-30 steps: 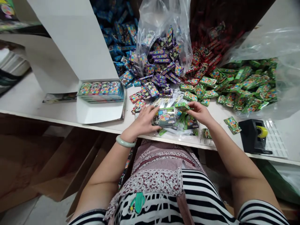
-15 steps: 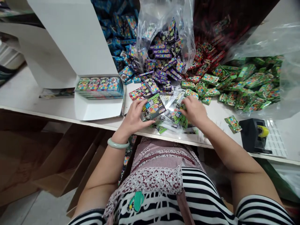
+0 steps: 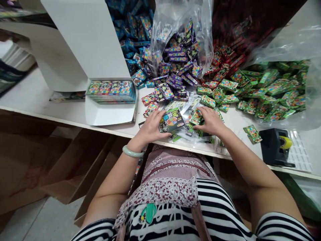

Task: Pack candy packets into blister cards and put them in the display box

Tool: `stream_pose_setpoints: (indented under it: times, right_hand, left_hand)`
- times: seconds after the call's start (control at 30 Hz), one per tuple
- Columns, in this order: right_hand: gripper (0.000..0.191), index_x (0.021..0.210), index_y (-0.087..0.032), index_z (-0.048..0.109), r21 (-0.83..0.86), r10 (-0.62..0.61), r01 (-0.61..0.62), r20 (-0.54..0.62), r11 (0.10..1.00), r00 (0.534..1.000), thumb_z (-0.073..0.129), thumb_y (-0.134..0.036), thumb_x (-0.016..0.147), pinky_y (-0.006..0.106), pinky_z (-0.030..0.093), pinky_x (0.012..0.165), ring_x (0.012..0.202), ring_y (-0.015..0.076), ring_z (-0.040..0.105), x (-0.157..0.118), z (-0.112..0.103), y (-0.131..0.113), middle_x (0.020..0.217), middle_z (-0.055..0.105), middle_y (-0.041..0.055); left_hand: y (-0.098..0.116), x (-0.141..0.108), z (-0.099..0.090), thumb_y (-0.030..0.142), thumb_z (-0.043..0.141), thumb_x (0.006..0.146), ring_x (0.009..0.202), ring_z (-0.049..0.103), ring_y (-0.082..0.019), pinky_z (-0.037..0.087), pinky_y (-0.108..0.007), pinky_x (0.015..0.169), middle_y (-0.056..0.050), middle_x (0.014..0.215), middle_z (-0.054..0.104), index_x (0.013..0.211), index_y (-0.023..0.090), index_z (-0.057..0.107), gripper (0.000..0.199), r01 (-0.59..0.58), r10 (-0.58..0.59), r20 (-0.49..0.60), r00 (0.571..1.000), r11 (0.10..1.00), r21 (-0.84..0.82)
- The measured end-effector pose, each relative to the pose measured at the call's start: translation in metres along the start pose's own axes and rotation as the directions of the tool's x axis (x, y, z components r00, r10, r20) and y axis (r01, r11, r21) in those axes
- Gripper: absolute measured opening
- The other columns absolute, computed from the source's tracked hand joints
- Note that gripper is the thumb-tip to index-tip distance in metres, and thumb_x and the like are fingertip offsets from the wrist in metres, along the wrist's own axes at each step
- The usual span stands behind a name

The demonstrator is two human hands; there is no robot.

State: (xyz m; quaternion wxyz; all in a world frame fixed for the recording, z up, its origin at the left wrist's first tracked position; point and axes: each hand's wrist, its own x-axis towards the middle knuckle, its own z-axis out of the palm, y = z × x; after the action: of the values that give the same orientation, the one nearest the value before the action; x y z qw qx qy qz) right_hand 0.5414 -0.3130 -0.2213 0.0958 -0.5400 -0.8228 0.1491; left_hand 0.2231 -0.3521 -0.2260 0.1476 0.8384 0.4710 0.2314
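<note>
My left hand [image 3: 152,128] is closed on a black printed packet [image 3: 172,121] with green and blue lettering, thumb along its lower edge. Just to the right, my right hand [image 3: 211,122] pinches a small green candy packet [image 3: 196,117] between thumb and fingers. Clear plastic bags with black and green printed tops [image 3: 189,134] lie flat under both hands, partly covered by them. Small red packets [image 3: 151,108] rest on the table above my left hand.
An open white box [image 3: 110,115] at left holds stacked colourful packets. Behind my hands are heaps of blue [image 3: 139,28], purple [image 3: 175,72], red [image 3: 223,63] and green packets [image 3: 276,92], some in clear plastic. A black tape dispenser [image 3: 272,147] stands at right near the table edge.
The view has swung slightly left. A small green packet now shows in my right hand, where the fingers were over the bags. My left hand keeps the black printed packet.
</note>
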Motion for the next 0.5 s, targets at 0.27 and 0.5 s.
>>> stream_pose_setpoints:
  times: [0.27,0.5]
  right_hand:
    - [0.065,0.139,-0.02,0.048,-0.001,-0.154,0.168,-0.407,0.986,0.9,0.067,-0.036,0.079,0.056,0.039,0.11,0.128,0.036,0.047,-0.018,-0.032,-0.025,0.136,0.051,0.0161]
    - [0.059,0.138,-0.023,0.051,-0.16,-0.339,0.312,-0.18,0.936,0.923,0.066,-0.026,0.081,0.057,0.044,0.103,0.126,0.0374,0.047,-0.03,-0.039,-0.047,0.142,0.052,0.0145]
  left_hand:
    - [0.008,0.0,-0.001,0.051,0.081,0.072,0.133,0.046,-0.036,0.041,-0.056,0.113,-0.017,0.14,0.048,0.152,0.021,0.029,0.1,-0.034,0.035,0.035,0.999,0.999,-0.036]
    - [0.016,0.004,0.002,0.052,0.079,0.073,0.132,0.047,-0.035,0.039,-0.054,0.113,-0.017,0.139,0.048,0.153,0.021,0.029,0.1,-0.112,0.112,0.032,0.993,0.994,-0.015]
